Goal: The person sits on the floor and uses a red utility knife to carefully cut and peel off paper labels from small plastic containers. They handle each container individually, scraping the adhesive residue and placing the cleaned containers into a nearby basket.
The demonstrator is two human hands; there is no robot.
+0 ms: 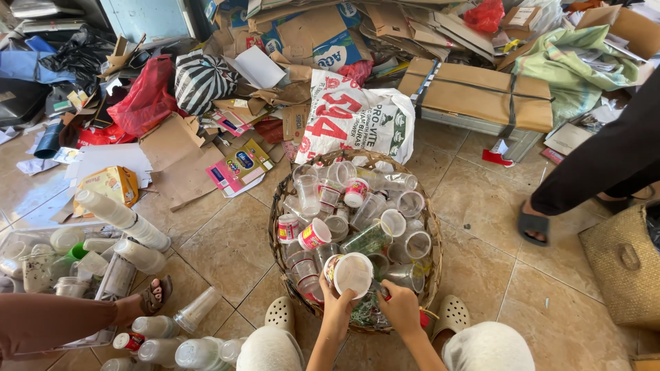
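Left hand: your left hand [337,302] was closed around the rim of a white plastic cup with a printed band [352,273], lifting it just above the heap.
Right hand: your right hand [401,307] lay low beside the left, fingers curled down among the cups; whether it pinched anything you could not have told from this view.
Cup in hand: it sat tilted, mouth towards you, directly in front of your left fingers.
Still to sort: the round woven wicker basket [278,230] ahead of both hands was still heaped with clear and white plastic cups [385,220], so by my judgement most of the work remained.
Already sorted: far to the left of your left hand, nested stacks of clear cups [124,218] lay on the floor, with more stacked cups [196,350] near your left knee, which suggests a fair start.
Surface: you crouched on beige glazed floor tiles [481,206], your pale clogs [280,315] beside the basket.
Room: beyond the basket lay flattened brown cardboard [474,93], a white printed sack [354,117] and a red plastic bag [148,96].
Others: another person's sandalled foot [157,295] stood to your left, a second person's foot [533,225] to your right.
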